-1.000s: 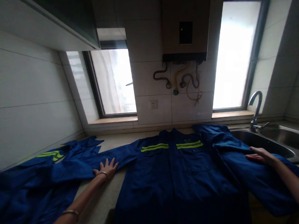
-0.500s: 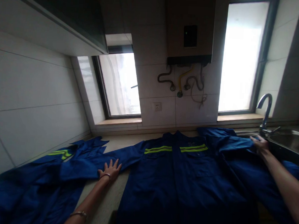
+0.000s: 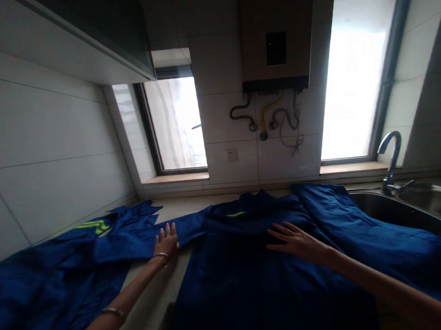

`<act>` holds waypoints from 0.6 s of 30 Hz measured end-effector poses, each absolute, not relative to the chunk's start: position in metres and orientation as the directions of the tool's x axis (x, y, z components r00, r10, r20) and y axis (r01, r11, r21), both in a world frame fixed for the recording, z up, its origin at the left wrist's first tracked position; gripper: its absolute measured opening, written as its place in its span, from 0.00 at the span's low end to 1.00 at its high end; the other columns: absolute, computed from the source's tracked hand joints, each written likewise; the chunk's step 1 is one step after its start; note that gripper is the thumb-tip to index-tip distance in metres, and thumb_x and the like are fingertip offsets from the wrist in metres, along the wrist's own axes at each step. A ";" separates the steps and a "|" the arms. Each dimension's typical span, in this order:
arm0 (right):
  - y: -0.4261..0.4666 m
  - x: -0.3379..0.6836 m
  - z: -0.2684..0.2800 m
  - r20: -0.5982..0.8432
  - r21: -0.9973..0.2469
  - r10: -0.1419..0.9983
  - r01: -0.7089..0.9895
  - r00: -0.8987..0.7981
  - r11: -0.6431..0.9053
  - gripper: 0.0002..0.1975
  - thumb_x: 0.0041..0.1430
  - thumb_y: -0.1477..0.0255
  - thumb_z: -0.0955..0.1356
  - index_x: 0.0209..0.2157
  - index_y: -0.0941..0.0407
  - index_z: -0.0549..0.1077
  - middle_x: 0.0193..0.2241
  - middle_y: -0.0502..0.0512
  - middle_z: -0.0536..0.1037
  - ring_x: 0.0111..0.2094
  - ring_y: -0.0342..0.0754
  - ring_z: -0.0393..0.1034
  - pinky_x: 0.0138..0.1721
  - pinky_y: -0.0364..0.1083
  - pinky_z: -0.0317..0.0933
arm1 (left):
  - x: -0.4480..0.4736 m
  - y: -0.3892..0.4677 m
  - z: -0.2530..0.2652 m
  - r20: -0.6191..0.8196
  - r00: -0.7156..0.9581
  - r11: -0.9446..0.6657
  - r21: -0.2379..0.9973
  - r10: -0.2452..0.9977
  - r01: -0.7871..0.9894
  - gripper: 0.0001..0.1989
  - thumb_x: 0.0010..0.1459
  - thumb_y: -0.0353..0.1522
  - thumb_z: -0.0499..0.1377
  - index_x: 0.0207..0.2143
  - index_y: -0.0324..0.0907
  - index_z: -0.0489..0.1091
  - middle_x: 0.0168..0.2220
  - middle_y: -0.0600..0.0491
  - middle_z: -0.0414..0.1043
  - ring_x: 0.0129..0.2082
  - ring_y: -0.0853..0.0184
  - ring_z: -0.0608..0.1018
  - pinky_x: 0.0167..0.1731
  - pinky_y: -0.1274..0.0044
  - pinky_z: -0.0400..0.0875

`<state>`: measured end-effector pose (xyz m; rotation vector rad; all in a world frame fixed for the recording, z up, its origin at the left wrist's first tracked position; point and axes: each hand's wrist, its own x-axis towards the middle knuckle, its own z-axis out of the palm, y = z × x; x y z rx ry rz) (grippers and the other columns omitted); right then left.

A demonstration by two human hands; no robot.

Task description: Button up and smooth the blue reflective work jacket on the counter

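1. The right hand [image 3: 298,242] is now lying flat on the chest of the blue work jacket [image 3: 266,272], fingers spread and pointing toward 9 o'clock. Half a second ago it was out at 3 o'clock by the sink [image 3: 408,211], gripping the jacket's right sleeve.
2. That sleeve is now lying folded across the front. The twin yellow-green reflective stripes are mostly covered, and only a short sliver [image 3: 236,214] is showing at 12 o'clock of the chest.
3. The left hand [image 3: 166,242] is keeping its place on the jacket's left sleeve [image 3: 152,235], at 9 o'clock of the jacket's body, palm down with fingers open and slightly fanned, pinning the cloth to the countertop [image 3: 160,300].
4. The jacket is lying face up across the countertop, collar toward the tiled wall, hem hanging toward the person.
5. Judging from this, one side is being folded in and pressed flat, while the left sleeve is remaining stretched out.
6. A second blue garment [image 3: 49,274] with a reflective stripe is lying crumpled at 8 o'clock, touching the left sleeve's end.
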<state>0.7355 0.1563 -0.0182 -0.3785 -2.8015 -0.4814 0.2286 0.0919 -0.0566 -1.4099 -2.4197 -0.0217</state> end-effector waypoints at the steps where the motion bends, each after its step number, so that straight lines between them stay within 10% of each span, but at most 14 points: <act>1: 0.156 0.739 -0.030 0.325 0.307 0.221 0.324 -0.920 0.895 0.42 0.50 0.88 0.61 0.62 0.39 0.50 0.64 0.48 0.47 0.63 0.55 0.43 0.59 0.60 0.48 | 0.234 0.090 -0.053 0.316 -0.407 0.471 -0.157 0.857 0.868 0.37 0.52 0.28 0.49 0.64 0.29 0.44 0.64 0.36 0.41 0.63 0.47 0.50 0.58 0.60 0.47; 9: 0.214 0.783 -0.084 0.551 0.371 0.465 0.702 -0.693 0.608 0.32 0.49 0.88 0.60 0.57 0.57 0.63 0.59 0.63 0.60 0.58 0.59 0.55 0.52 0.56 0.61 | 0.298 0.086 -0.026 0.127 0.244 -0.225 -0.152 0.961 0.963 0.38 0.46 0.26 0.53 0.62 0.44 0.52 0.65 0.51 0.44 0.65 0.58 0.46 0.61 0.65 0.46; 18: 0.253 0.840 -0.077 0.424 0.183 0.559 0.672 -0.713 0.718 0.27 0.52 0.85 0.59 0.54 0.59 0.67 0.48 0.61 0.73 0.50 0.51 0.67 0.50 0.50 0.64 | 0.307 0.105 -0.039 0.084 0.414 -0.400 -0.143 0.906 0.905 0.19 0.52 0.23 0.50 0.47 0.39 0.69 0.49 0.45 0.71 0.52 0.61 0.71 0.52 0.69 0.64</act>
